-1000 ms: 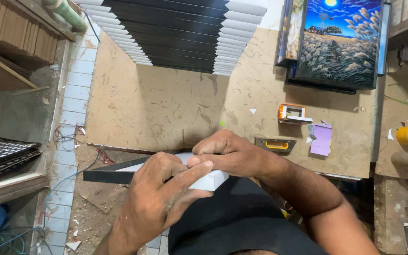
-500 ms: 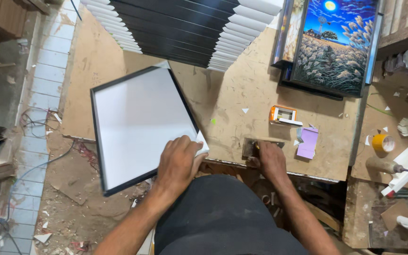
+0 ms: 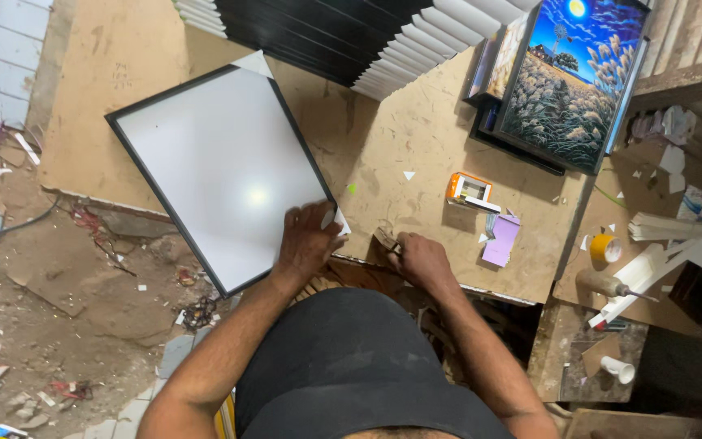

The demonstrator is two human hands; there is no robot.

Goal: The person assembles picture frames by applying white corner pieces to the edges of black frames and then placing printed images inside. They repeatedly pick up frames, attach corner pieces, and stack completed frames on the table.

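The fingers (image 3: pixel 328 218) of the left hand (image 3: pixel 309 241) are curled down and pressed flat on the near right corner of a large rectangular frame with a thin black rim and a white backing board (image 3: pixel 221 171); a small white corner piece (image 3: pixel 340 223) shows just beside the fingertips. The right hand (image 3: pixel 422 260) is closed around a small dark tool (image 3: pixel 386 239), whose tip pokes out toward the frame corner; what kind of tool it is cannot be told. The frame lies face down and skewed on the tan, scuffed board table (image 3: pixel 400 154), its near left part overhanging the edge above the dusty floor (image 3: pixel 67 309). Near the right hand lie an orange and white tape measure (image 3: pixel 469 189) and a pale purple block (image 3: pixel 500 240). Further off, a framed painting of a moonlit field (image 3: pixel 574 81) leans upright, and a stack of black and white frame mouldings (image 3: pixel 351 32) rests at the table's far edge. A yellow tape roll (image 3: pixel 605 247) sits well to the right.
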